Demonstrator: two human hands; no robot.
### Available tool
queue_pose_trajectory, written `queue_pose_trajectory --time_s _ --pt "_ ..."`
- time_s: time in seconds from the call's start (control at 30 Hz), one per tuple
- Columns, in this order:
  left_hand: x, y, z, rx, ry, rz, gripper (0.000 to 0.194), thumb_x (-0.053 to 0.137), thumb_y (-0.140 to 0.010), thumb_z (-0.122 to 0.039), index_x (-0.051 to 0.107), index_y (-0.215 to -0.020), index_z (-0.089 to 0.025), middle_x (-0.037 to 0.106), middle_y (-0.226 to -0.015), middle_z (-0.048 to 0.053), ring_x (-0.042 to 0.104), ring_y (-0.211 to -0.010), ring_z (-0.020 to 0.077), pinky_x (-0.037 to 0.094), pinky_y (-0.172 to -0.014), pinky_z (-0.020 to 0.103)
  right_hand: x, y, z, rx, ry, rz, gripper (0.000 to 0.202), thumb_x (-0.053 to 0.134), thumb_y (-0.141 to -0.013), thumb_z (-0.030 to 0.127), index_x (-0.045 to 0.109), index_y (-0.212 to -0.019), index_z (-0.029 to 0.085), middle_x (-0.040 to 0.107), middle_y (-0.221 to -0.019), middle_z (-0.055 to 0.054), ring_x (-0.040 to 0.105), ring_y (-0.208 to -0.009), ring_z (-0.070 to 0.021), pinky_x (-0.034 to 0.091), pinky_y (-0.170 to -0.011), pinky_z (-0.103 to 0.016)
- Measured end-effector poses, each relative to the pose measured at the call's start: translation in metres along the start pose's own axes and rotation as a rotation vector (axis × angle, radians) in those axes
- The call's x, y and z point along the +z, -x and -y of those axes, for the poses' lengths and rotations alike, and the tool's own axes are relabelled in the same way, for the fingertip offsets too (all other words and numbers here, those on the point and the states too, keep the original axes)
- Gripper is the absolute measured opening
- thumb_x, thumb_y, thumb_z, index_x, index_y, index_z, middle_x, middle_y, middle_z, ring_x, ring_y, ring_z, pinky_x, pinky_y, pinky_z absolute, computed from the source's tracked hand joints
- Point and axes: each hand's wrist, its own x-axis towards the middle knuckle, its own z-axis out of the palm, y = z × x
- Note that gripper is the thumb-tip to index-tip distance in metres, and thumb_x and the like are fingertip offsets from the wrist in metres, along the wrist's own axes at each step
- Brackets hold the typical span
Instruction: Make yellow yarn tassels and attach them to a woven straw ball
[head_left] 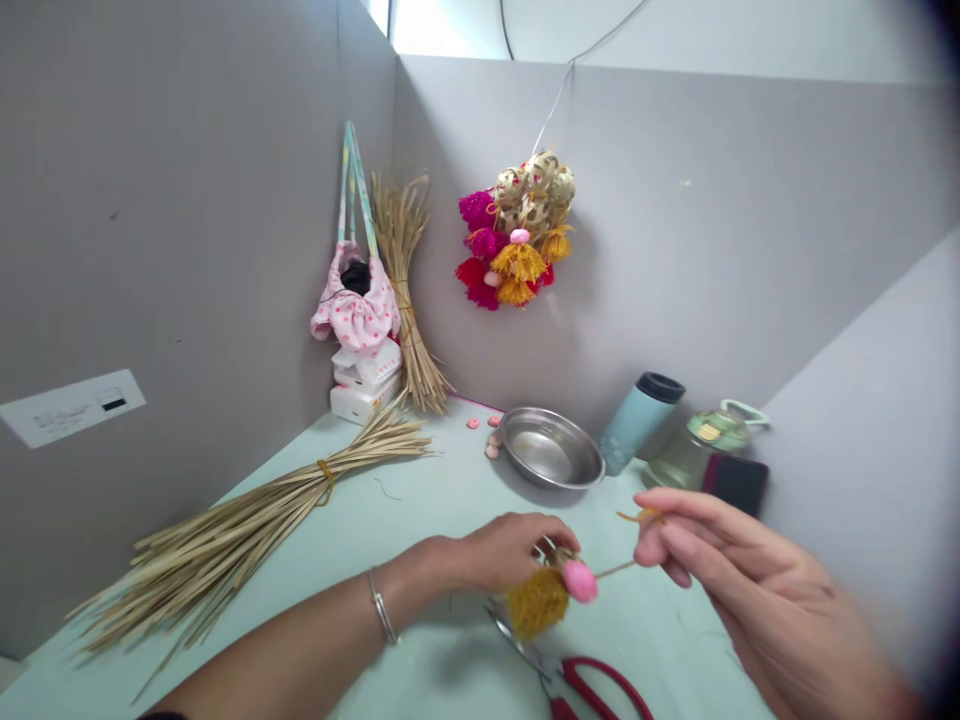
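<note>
My left hand is curled around a small woven straw ball, mostly hidden behind the fingers. A mustard-yellow yarn tassel and a pink bead hang at the ball, just below and beside the fingertips. From the bead a thin yarn stretches to my right hand, whose thumb and fingers pinch it. The loose yellow yarn end sticks out past those fingertips. Below the tassel lie red-handled scissors on the table, their blades partly covered by it.
A bundle of straw strips lies on the left, and another straw bundle leans in the corner. A steel bowl, blue tumbler, glass jug and phone stand at the back. A tasselled woven ornament hangs above.
</note>
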Motion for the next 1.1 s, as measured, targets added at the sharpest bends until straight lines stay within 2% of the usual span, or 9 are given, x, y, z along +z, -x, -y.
queue_pose_trajectory --time_s 0.07,0.17,0.23,0.3,0.47,0.63,0.77,0.97,1.1 --pt "-0.016 0.002 -0.011 -0.059 0.146 0.037 0.041 0.072 -0.071 -0.028 0.062 -0.11 -0.02 0.064 -0.106 0.007 0.061 -0.097 0.0212 0.046 -0.087 0.036 0.001 0.001 0.002 0.016 -0.046 0.042 0.018 0.065 -0.083 0.045 0.07 -0.091 0.029 0.066 -0.068 -0.001 0.056 -0.067 -0.0177 0.049 -0.061 -0.026" --pt "-0.038 0.008 -0.03 -0.038 0.389 0.048 0.039 0.068 -0.076 -0.028 0.06 -0.114 -0.02 0.059 -0.118 0.009 0.06 -0.101 0.0199 0.048 -0.089 0.04 0.0 0.002 0.003 0.127 -0.074 0.079 0.021 0.066 -0.081 0.048 0.069 -0.083 0.027 0.064 -0.067 -0.002 0.056 -0.057 -0.0172 0.048 -0.051 -0.027" --pt "-0.047 0.012 -0.041 -0.023 0.469 0.055 0.036 0.065 -0.079 -0.026 0.061 -0.114 -0.02 0.058 -0.118 0.01 0.06 -0.102 0.0203 0.048 -0.091 0.043 -0.001 0.001 0.004 0.176 0.02 0.037 0.027 0.069 -0.076 0.051 0.07 -0.085 0.025 0.066 -0.069 -0.004 0.057 -0.055 -0.0185 0.049 -0.047 -0.028" --pt "-0.05 0.015 -0.048 -0.014 0.504 0.06 0.033 0.061 -0.081 -0.025 0.063 -0.113 -0.019 0.06 -0.113 0.01 0.06 -0.102 0.0206 0.049 -0.092 0.044 -0.002 -0.001 0.006 0.138 0.156 -0.004 0.033 0.07 -0.072 0.054 0.072 -0.085 0.024 0.067 -0.068 -0.005 0.058 -0.056 -0.0196 0.05 -0.047 -0.027" --pt "-0.047 0.017 -0.058 -0.005 0.546 0.029 0.031 0.06 -0.082 -0.024 0.063 -0.113 -0.018 0.063 -0.107 0.009 0.061 -0.099 0.0192 0.048 -0.092 0.041 0.005 -0.002 0.015 0.016 0.351 0.024 0.032 0.068 -0.074 0.055 0.073 -0.085 0.026 0.061 -0.051 -0.001 0.056 -0.048 -0.0174 0.05 -0.045 -0.024" --pt "-0.044 0.017 -0.058 0.026 0.699 -0.017 0.028 0.061 -0.082 -0.024 0.061 -0.108 -0.015 0.063 -0.106 0.012 0.063 -0.099 0.0217 0.048 -0.092 0.046 0.012 0.003 0.017 -0.031 0.409 -0.155 0.031 0.067 -0.072 0.056 0.071 -0.082 0.026 0.07 -0.068 -0.004 0.064 -0.056 -0.0203 0.052 -0.044 -0.025" --pt "-0.043 0.017 -0.056 0.048 0.815 -0.037 0.027 0.053 -0.086 -0.024 0.057 -0.11 -0.015 0.065 -0.105 0.013 0.066 -0.099 0.025 0.048 -0.091 0.042 0.015 0.005 0.018 -0.104 0.45 -0.278 0.026 0.068 -0.073 0.052 0.07 -0.08 0.027 0.07 -0.062 -0.002 0.064 -0.055 -0.0203 0.05 -0.047 -0.026" --pt "-0.035 0.014 -0.058 0.013 0.916 -0.044 0.023 0.053 -0.086 -0.024 0.056 -0.106 -0.015 0.066 -0.105 0.013 0.067 -0.099 0.0251 0.048 -0.088 0.035 0.019 0.005 0.021 -0.041 0.396 -0.218 0.028 0.065 -0.075 0.054 0.07 -0.084 0.028 0.069 -0.061 -0.002 0.06 -0.05 -0.0194 0.047 -0.042 -0.027" --pt "-0.03 0.014 -0.061 0.021 0.957 -0.055 0.023 0.053 -0.087 -0.024 0.057 -0.107 -0.014 0.065 -0.111 0.013 0.066 -0.102 0.0247 0.047 -0.09 0.034 0.021 0.005 0.021 -0.024 0.333 -0.239 0.03 0.067 -0.073 0.054 0.071 -0.083 0.027 0.068 -0.062 -0.003 0.06 -0.051 -0.0197 0.048 -0.042 -0.027"
